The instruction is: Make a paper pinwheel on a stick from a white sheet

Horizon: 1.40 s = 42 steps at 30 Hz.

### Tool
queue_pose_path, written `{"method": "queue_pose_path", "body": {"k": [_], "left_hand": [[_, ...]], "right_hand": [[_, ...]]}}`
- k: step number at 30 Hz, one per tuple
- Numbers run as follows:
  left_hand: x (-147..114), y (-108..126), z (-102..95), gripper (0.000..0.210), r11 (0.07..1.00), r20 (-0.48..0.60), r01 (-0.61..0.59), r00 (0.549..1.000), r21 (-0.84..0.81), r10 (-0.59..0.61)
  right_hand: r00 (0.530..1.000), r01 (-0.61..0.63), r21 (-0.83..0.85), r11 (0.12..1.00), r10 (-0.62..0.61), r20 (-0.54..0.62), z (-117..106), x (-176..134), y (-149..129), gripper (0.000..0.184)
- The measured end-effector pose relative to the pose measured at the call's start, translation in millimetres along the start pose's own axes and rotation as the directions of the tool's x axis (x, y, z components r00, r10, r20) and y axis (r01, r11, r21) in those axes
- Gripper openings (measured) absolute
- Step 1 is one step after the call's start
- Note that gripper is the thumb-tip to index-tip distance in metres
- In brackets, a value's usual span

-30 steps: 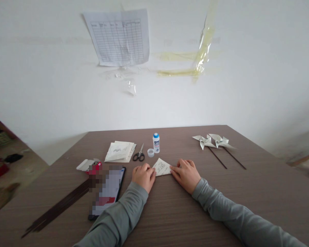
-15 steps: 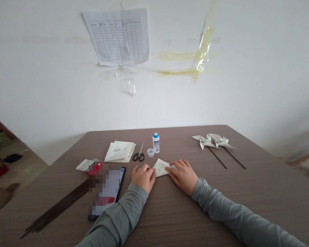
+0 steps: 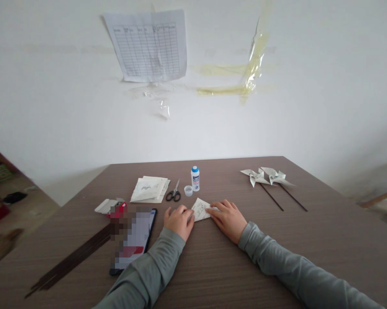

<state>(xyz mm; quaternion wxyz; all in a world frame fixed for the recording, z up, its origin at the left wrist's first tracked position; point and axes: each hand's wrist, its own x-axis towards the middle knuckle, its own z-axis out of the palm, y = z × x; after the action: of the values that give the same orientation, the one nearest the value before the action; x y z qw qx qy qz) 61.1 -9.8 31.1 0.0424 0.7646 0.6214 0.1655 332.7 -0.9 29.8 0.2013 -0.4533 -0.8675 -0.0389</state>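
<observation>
A small folded sheet of printed paper [image 3: 200, 209] lies on the table between my two hands, its top point facing the wall. My left hand [image 3: 178, 221] has its thumb and fingertips closed on the paper's left corner. On the opposite side, my right hand [image 3: 228, 219] grips the right corner, fingers over it and thumb low at its edge. The fingers hide both corners. Just behind the paper stand a white glue bottle [image 3: 195, 180] with a blue top and a clear cap [image 3: 188, 191]. Black-handled scissors [image 3: 173, 194] lie to their left.
Several paper squares [image 3: 148, 189] are stacked at the left. Nearer are an open red box [image 3: 116, 210], a phone [image 3: 137, 240] and a bundle of dark sticks [image 3: 74, 257]. Two paper pinwheels [image 3: 257, 177] on sticks lie at the right back. A wall [image 3: 193, 137] borders the table [image 3: 309, 240].
Almost nothing differs. The whole view has shifted very slightly, and both hands stay at the folded paper's corners.
</observation>
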Motion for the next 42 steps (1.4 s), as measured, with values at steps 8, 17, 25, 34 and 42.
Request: {"method": "queue_pose_path", "body": {"k": [8, 17, 25, 34, 42], "left_hand": [[-1, 6, 4.8, 0.037, 0.995, -0.041, -0.022, 0.999, 0.100, 0.026], [5, 0, 0.6, 0.059, 0.995, 0.046, -0.103, 0.994, 0.013, 0.102], [6, 18, -3.8, 0.039, 0.998, 0.056, -0.047, 0.997, 0.052, 0.044], [6, 27, -8.7, 0.038, 0.997, 0.088, 0.043, 0.995, 0.057, -0.048], [8, 29, -15.8, 0.038, 0.996, 0.123, 0.070, 0.989, 0.060, -0.077]], "right_hand": [[0.998, -0.027, 0.008, 1.000, 0.027, 0.049, 0, 4, 1, 0.042], [0.994, -0.092, 0.039, 0.995, 0.089, 0.065, 0, 8, -2, 0.031], [0.980, -0.185, 0.087, 0.979, 0.178, 0.088, -2, 18, -7, 0.024], [0.956, -0.277, 0.161, 0.947, 0.255, 0.144, -6, 20, -14, 0.022], [0.934, -0.338, 0.156, 0.928, 0.311, 0.176, -12, 23, -19, 0.024]]}}
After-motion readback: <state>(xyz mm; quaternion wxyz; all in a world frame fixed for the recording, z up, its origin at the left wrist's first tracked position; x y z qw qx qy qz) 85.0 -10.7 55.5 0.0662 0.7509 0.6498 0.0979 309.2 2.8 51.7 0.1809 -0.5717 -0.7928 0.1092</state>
